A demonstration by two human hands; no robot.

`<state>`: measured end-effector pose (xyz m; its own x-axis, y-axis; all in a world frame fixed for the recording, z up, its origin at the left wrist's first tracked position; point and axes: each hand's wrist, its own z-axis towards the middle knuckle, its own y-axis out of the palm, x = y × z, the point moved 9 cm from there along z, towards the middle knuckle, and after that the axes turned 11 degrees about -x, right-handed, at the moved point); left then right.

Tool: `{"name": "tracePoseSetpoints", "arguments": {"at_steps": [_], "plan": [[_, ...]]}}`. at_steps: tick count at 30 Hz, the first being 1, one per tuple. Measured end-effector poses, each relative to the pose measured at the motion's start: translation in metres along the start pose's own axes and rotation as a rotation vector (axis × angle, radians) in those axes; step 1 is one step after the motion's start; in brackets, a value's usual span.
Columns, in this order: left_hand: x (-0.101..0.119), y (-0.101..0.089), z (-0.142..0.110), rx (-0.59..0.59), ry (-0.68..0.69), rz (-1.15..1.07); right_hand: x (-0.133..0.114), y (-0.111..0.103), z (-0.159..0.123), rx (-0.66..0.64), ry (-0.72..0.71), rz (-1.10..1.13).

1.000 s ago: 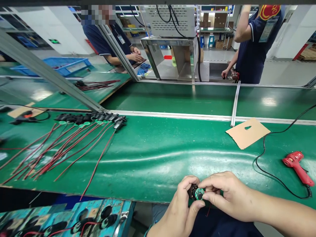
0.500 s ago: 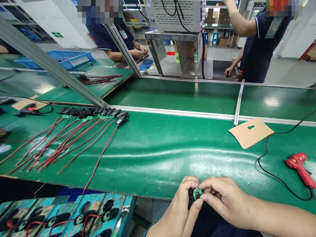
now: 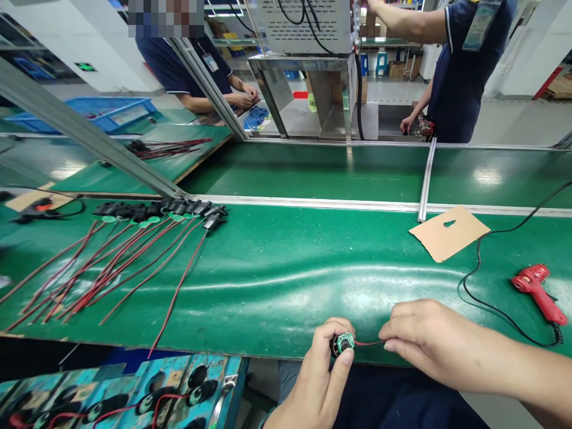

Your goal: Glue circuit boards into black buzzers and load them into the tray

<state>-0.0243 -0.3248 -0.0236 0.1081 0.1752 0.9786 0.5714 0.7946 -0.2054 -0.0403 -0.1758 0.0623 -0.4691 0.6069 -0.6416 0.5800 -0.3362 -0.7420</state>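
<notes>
Between the thumb and fingers of my left hand point(image 3: 319, 372) is a small round black part with a green circuit board point(image 3: 344, 344) facing up. A thin red wire point(image 3: 369, 344) runs from the board's right side to my right hand point(image 3: 422, 339), whose thumb and forefinger pinch it. Both hands are over the front edge of the green bench. To the left on the bench lies a row of black cylindrical parts point(image 3: 179, 207) with long red wires point(image 3: 129, 256) fanned toward me.
A red glue gun point(image 3: 540, 292) lies at right, its black cord point(image 3: 478, 262) curving past a cardboard piece point(image 3: 449, 233). At lower left a blue fixture tray point(image 3: 226, 363) holds several black parts joined by red wires. Metal rails point(image 3: 290, 201) cross the bench. Two people stand beyond.
My right hand has moved right, away from the circuit board, and now pulls the red wire out straight. My left hand still holds the round part. The whole view has shifted slightly.
</notes>
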Motion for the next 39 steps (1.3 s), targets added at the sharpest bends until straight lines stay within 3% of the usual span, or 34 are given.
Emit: {"name": "tracePoseSetpoints", "arguments": {"at_steps": [3, 7, 9, 12, 14, 17, 28, 39], "plan": [[-0.008, 0.001, 0.002, 0.058, -0.075, -0.102, 0.001, -0.018, 0.011, -0.058, 0.01, -0.149], [-0.025, 0.018, 0.006, 0.088, -0.201, -0.491, -0.005, -0.031, 0.028, 0.073, -0.011, -0.416], [-0.032, 0.027, 0.006, 0.072, -0.241, -0.646, -0.012, -0.017, 0.031, 0.087, -0.097, -0.369], [-0.039, 0.033, 0.003, 0.038, -0.267, -0.706, -0.012, 0.018, 0.03, 0.0, -0.177, -0.229], [-0.039, 0.033, 0.001, -0.007, -0.25, -0.66, -0.007, 0.034, 0.027, -0.031, -0.181, -0.19], [-0.034, 0.032, -0.004, -0.063, -0.24, -0.517, -0.002, 0.041, 0.024, -0.011, -0.182, -0.165], [-0.027, 0.029, -0.004, -0.111, -0.246, -0.275, 0.0, 0.031, 0.023, 0.02, -0.172, -0.054], [-0.032, 0.032, -0.001, -0.029, -0.161, -0.014, 0.011, 0.028, 0.021, 0.17, -0.078, -0.004]]}}
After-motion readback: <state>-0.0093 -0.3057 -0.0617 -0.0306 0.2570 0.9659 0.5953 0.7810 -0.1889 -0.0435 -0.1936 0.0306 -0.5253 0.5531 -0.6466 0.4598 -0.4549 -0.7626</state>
